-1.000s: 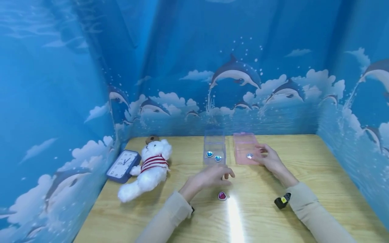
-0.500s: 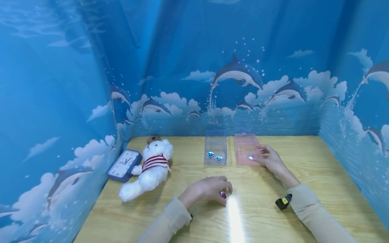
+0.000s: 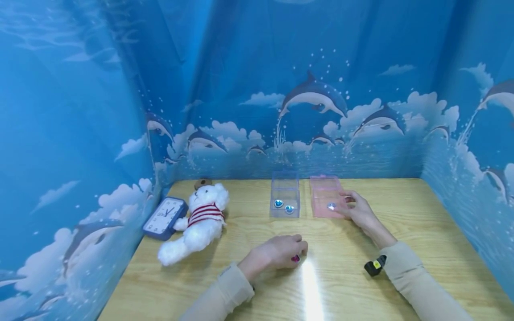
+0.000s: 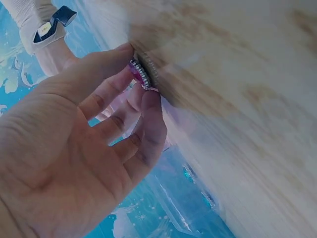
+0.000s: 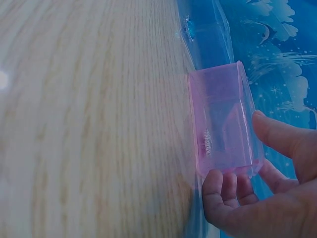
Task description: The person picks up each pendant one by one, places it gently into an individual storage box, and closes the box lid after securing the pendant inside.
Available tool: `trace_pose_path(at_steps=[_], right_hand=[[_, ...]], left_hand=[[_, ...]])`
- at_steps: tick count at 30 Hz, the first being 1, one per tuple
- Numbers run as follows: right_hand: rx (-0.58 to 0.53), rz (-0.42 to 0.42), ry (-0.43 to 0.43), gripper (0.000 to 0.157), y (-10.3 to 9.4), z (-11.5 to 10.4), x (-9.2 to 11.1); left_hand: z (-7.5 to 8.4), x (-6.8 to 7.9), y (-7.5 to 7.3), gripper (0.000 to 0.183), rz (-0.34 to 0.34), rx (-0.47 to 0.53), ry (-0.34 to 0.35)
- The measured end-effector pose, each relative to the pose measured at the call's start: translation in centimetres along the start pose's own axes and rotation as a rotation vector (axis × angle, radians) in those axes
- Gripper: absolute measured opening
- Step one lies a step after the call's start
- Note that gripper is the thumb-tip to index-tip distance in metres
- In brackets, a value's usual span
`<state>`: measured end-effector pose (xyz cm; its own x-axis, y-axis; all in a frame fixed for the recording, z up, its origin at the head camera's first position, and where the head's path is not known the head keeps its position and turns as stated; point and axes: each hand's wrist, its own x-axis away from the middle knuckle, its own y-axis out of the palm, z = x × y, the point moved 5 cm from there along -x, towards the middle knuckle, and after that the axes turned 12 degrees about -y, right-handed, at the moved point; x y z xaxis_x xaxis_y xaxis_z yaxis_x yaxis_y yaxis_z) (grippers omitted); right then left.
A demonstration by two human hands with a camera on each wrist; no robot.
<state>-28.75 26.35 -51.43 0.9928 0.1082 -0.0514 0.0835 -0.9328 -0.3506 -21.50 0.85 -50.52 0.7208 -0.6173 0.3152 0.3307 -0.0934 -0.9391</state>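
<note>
Thumb and fingertips of my left hand (image 3: 281, 252) pinch a heart-shaped pink-red gem (image 4: 140, 77) with a silver beaded rim, right at the wooden tabletop. My right hand (image 3: 357, 211) holds the right side of an open pink plastic box (image 5: 220, 89), thumb near one edge and the other fingers curled against its side. Inside that box lies one pale, clear-looking gem (image 3: 331, 206). To its left stands a clear bluish box (image 3: 284, 194), lid raised at the back, with two blue gems (image 3: 279, 203) in its front part.
A white plush bear (image 3: 198, 238) in a red-striped shirt lies on the left of the table (image 3: 345, 285), against a blue square clock (image 3: 165, 217). A small brown round thing (image 3: 202, 183) sits behind the bear. Dolphin-print curtain (image 3: 241, 89) surrounds the table's back and sides.
My left hand has moved from in front of the clear box down toward the table's front and taken hold of the pink-red gem. The right hand has stayed at the pink box.
</note>
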Motion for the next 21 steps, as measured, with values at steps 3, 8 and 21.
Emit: trace_pose_path(at_steps=[3,8,21], right_hand=[[0.000,0.002,0.006,0.072,0.0,0.0,0.0],[-0.003,-0.001,0.015,0.073,0.0,0.0,0.0],[0.006,-0.011,0.012,0.073,-0.1,0.2,0.0]], left_hand=[[-0.1,0.1,-0.1,0.028,0.008,0.020,-0.009],[-0.6,0.1,-0.9,0.022,0.065,0.082,0.000],[-0.7,-0.5,-4.0,0.027,0.172,0.099,0.040]])
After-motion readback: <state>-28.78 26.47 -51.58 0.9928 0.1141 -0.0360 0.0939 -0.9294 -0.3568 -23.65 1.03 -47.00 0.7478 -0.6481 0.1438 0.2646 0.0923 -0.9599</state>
